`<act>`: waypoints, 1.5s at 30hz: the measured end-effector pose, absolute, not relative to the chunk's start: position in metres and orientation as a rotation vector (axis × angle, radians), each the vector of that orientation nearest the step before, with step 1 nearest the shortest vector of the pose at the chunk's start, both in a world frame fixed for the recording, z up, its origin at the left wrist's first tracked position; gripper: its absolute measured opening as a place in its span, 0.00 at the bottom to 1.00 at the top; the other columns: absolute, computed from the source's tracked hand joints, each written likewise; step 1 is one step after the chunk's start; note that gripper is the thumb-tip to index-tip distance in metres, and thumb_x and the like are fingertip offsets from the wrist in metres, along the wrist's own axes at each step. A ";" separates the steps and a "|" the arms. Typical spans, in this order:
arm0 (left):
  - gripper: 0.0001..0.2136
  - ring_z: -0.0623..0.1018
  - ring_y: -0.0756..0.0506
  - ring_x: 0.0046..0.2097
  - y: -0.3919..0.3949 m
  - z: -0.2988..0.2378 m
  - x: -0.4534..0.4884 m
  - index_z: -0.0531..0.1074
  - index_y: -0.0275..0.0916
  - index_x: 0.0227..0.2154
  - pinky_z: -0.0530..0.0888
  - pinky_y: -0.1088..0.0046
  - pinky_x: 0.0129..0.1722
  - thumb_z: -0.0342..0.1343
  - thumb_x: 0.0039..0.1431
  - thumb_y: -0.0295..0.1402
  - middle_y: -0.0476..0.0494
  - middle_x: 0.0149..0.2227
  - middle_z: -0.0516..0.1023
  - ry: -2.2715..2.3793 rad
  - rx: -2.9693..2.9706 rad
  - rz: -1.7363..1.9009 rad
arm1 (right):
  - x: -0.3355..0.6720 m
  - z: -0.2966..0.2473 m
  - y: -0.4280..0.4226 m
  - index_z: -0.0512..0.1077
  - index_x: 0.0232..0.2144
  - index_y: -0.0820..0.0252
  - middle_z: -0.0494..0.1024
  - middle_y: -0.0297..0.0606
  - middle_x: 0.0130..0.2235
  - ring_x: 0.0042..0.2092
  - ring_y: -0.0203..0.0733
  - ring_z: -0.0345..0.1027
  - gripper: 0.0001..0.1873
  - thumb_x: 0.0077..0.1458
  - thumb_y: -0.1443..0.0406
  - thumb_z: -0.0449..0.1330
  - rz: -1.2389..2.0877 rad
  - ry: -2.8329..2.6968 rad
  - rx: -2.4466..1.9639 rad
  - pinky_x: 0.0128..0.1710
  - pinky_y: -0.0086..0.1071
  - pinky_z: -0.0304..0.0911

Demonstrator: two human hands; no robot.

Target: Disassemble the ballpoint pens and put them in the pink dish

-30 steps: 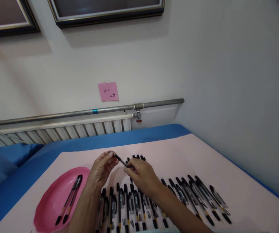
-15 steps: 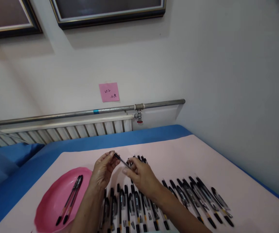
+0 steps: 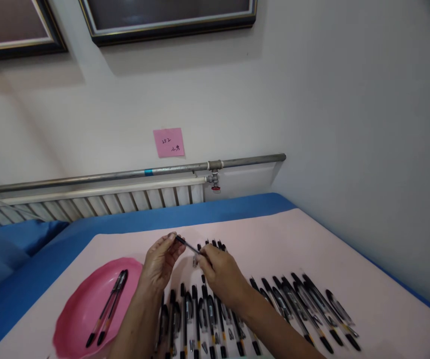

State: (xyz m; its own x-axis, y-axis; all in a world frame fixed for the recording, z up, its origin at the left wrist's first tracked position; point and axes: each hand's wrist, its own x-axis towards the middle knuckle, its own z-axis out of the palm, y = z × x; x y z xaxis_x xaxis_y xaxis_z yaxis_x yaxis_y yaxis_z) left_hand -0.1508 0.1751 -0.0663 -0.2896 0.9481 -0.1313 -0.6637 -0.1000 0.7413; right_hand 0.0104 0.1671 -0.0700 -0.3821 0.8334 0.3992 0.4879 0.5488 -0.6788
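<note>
- Wall [image 3: 349,124]: white, meeting a second wall at the right; two dark picture frames [image 3: 170,20] are cut off by the top edge, and one pink sticky note [image 3: 168,142] with handwriting hangs above the pipe.
- Surface [image 3: 312,239]: covered by one pale pink sheet lying on a blue cloth [image 3: 218,207]; its place in the view matches the frame half a second earlier, apart from a slight camera shift.
- Radiator [image 3: 88,202] and one grey pipe [image 3: 125,174] with a small red valve run along the wall behind the surface.
- Pink tray [image 3: 76,319]: one, at the left on the surface; it holds two black pens [image 3: 107,308], lying side by side, the same count as one second ago.
- Rows of pens [image 3: 293,304]: black-capped pens and loose parts laid parallel across the near part of the surface, from under the forearms out to the right; too many and too overlapped for a sure count.
- Left hand [image 3: 158,264]: raised just above the surface, its grip pinched on the dark end of the pen part [image 3: 187,244], as in both earlier frames.
- Right hand [image 3: 220,271]: its grip closed on the other end of the same pen part; since half a second ago the fingertips have drawn in tighter around that end.
- Pen part: one thin dark rod, held between the two hands above the far end of the rows, tilted down toward the right.
</note>
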 end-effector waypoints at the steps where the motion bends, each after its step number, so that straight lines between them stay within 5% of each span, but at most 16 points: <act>1: 0.03 0.76 0.46 0.32 0.175 -0.066 -0.151 0.72 0.31 0.26 0.75 0.72 0.33 0.60 0.46 0.21 0.41 0.28 0.76 0.859 0.457 1.686 | 0.011 -0.070 0.167 0.62 0.28 0.61 0.67 0.33 0.27 0.28 0.36 0.60 0.08 0.59 0.68 0.48 0.623 -2.052 -1.055 0.28 0.26 0.50; 4: 0.03 0.76 0.46 0.32 0.175 -0.067 -0.151 0.73 0.31 0.26 0.75 0.73 0.33 0.60 0.47 0.20 0.42 0.28 0.76 0.861 0.452 1.692 | 0.011 -0.070 0.168 0.63 0.33 0.60 0.68 0.34 0.30 0.31 0.37 0.61 0.01 0.56 0.68 0.53 0.611 -2.068 -1.052 0.29 0.26 0.51; 10: 0.02 0.76 0.47 0.31 0.176 -0.066 -0.150 0.73 0.30 0.26 0.75 0.73 0.32 0.58 0.48 0.20 0.41 0.28 0.76 0.868 0.443 1.700 | 0.011 -0.070 0.168 0.62 0.26 0.61 0.68 0.35 0.27 0.29 0.36 0.61 0.09 0.59 0.68 0.49 0.581 -2.060 -1.091 0.28 0.26 0.50; 14: 0.03 0.76 0.46 0.31 0.175 -0.065 -0.149 0.72 0.30 0.24 0.75 0.73 0.32 0.59 0.47 0.20 0.41 0.27 0.76 0.883 0.435 1.697 | 0.010 -0.071 0.168 0.62 0.30 0.61 0.68 0.35 0.32 0.31 0.37 0.61 0.02 0.54 0.69 0.54 0.529 -2.088 -1.086 0.29 0.26 0.51; 19: 0.04 0.76 0.47 0.30 0.174 -0.064 -0.147 0.71 0.31 0.24 0.75 0.72 0.32 0.60 0.46 0.20 0.42 0.27 0.75 0.891 0.441 1.696 | 0.011 -0.073 0.170 0.63 0.27 0.61 0.68 0.34 0.27 0.28 0.36 0.61 0.09 0.60 0.66 0.48 0.560 -2.081 -1.123 0.27 0.26 0.50; 24: 0.04 0.76 0.47 0.30 0.174 -0.065 -0.147 0.71 0.32 0.24 0.75 0.73 0.31 0.61 0.45 0.20 0.43 0.26 0.75 0.905 0.460 1.707 | 0.012 -0.073 0.171 0.63 0.31 0.61 0.69 0.35 0.32 0.31 0.36 0.62 0.01 0.54 0.69 0.54 0.499 -2.081 -1.103 0.29 0.26 0.51; 27: 0.05 0.76 0.47 0.30 0.175 -0.067 -0.146 0.71 0.31 0.24 0.75 0.73 0.31 0.62 0.45 0.21 0.43 0.26 0.75 0.912 0.487 1.704 | 0.013 -0.073 0.172 0.62 0.25 0.61 0.68 0.33 0.26 0.27 0.35 0.60 0.09 0.58 0.68 0.49 0.574 -2.076 -1.139 0.26 0.25 0.49; 32: 0.06 0.74 0.49 0.29 0.176 -0.075 -0.140 0.71 0.32 0.25 0.74 0.75 0.31 0.64 0.43 0.25 0.43 0.27 0.74 0.945 0.563 1.692 | 0.014 -0.072 0.171 0.63 0.28 0.61 0.69 0.33 0.30 0.30 0.35 0.61 0.05 0.52 0.67 0.57 0.537 -2.107 -1.091 0.28 0.25 0.49; 39: 0.09 0.73 0.45 0.34 0.179 -0.091 -0.136 0.71 0.35 0.27 0.72 0.68 0.36 0.62 0.46 0.35 0.44 0.30 0.73 1.112 0.858 1.639 | 0.021 -0.076 0.184 0.65 0.24 0.61 0.68 0.31 0.22 0.26 0.34 0.61 0.08 0.55 0.68 0.53 0.748 -2.022 -1.088 0.25 0.24 0.50; 42: 0.06 0.71 0.43 0.41 0.182 -0.103 -0.135 0.74 0.39 0.30 0.69 0.67 0.41 0.60 0.46 0.30 0.42 0.37 0.73 1.292 1.078 1.567 | 0.029 -0.075 0.192 0.66 0.24 0.61 0.68 0.31 0.22 0.25 0.35 0.60 0.09 0.55 0.66 0.53 0.678 -1.930 -1.174 0.25 0.25 0.51; 45: 0.08 0.70 0.41 0.41 0.187 -0.116 -0.132 0.76 0.41 0.23 0.63 0.67 0.46 0.59 0.40 0.21 0.43 0.33 0.73 1.425 1.295 1.428 | 0.035 -0.074 0.198 0.65 0.24 0.60 0.68 0.31 0.22 0.25 0.35 0.60 0.09 0.55 0.65 0.52 0.629 -1.881 -1.185 0.25 0.25 0.51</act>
State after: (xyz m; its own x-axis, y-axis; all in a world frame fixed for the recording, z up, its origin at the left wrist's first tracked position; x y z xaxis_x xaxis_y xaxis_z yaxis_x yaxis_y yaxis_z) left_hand -0.1316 0.1868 -0.1159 -0.2291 0.9609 0.1557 0.1531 -0.1223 0.9806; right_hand 0.0347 0.1976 -0.0741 -0.2338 0.9001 0.3676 0.4976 0.4357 -0.7501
